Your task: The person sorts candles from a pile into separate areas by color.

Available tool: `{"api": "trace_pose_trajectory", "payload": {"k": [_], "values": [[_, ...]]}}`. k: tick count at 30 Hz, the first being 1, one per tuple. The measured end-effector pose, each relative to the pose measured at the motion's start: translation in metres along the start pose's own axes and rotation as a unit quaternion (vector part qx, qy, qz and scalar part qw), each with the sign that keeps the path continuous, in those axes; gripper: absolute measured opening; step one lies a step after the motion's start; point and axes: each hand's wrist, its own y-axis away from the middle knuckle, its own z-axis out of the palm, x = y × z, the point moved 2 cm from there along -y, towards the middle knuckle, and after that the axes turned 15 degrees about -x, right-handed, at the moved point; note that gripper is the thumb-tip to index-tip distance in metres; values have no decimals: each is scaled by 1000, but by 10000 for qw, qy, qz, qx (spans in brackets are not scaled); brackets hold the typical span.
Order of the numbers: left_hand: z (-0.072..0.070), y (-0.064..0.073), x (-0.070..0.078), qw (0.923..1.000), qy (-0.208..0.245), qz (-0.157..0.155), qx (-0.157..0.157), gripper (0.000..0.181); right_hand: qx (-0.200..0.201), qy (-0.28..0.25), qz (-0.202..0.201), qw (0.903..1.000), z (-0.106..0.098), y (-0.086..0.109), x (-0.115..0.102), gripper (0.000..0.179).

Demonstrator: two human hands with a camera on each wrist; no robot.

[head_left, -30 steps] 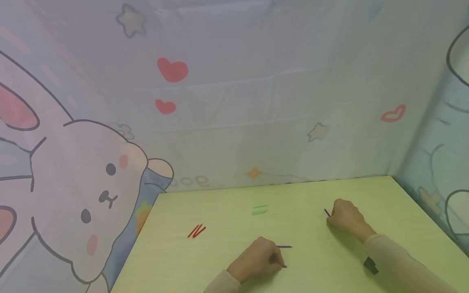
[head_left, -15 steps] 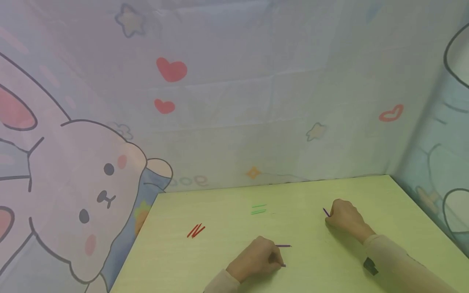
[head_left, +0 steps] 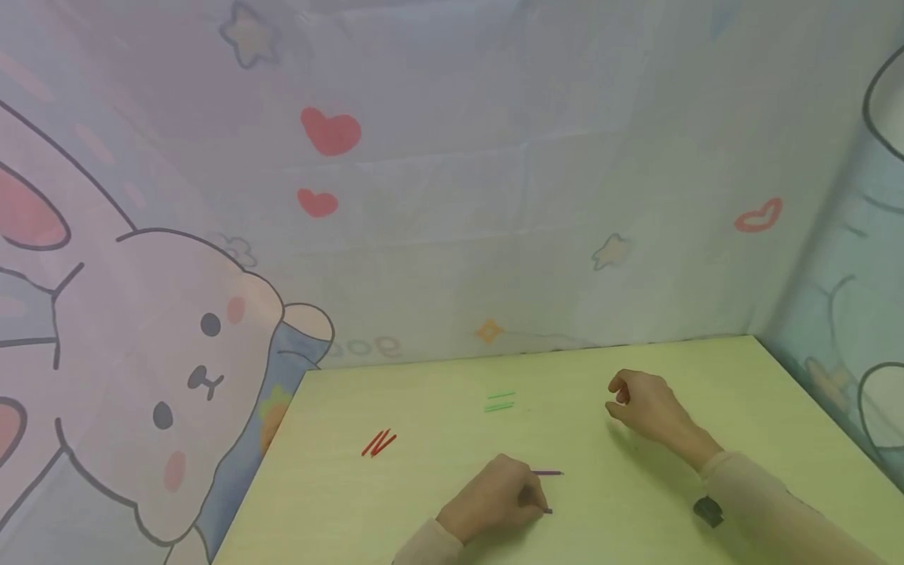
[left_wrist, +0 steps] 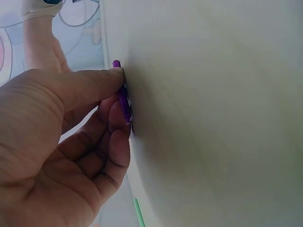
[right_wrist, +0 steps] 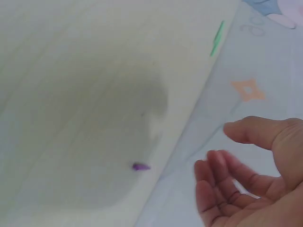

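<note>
My left hand [head_left: 494,498] pinches a thin purple stick [left_wrist: 124,101] between thumb and fingers, close against the tabletop. In the head view only the end of that stick [head_left: 548,511] shows past the fingertips. A second purple stick [head_left: 549,473] lies just beyond, partly covered by the same hand. Over the right part of the table, my right hand [head_left: 648,406] is held with thumb and fingers apart, nothing between them. On the table in the right wrist view lies a short-looking purple stick with a tapered end [right_wrist: 140,167], apart from the fingertips; in the head view it is hidden.
Several red sticks [head_left: 379,443] lie on the left part of the pale yellow table [head_left: 318,510]. Farther back, in the middle, are several green sticks [head_left: 500,402]. A printed cloth [head_left: 452,196] hangs behind the table's back edge.
My right hand has let go of its purple stick, lifted, and moved slightly left and back, its fingers parting. The left hand has kept its pinch and place.
</note>
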Motion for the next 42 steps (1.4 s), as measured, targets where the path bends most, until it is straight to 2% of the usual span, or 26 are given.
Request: {"api": "trace_pose_trajectory", "payload": {"k": [4,8,15,21,27,32,42], "values": [[0,-1,-1,10000,-26,-19,-30,5,69,-126,-261,9996,0,1,-18,19],[0,-2,-2,9999,134,5,-59,3,-88,-221,-507,9984,7,3,-30,16],[0,-2,-3,9998,182,-7,-74,3,-924,-154,-1328,9867,37,5,-40,19],[0,-1,-3,10000,63,41,-38,7,-1416,-266,-1515,9779,58,3,-51,29],[2,-1,-3,9998,5,200,41,8,-1460,273,-1835,9717,72,1,-59,30],[3,-3,-4,9993,-166,318,145,8,-1379,518,-2100,9665,76,2,-59,20],[-2,1,0,9997,148,214,47,6,-1616,141,-2162,9628,80,-2,-56,16]]}}
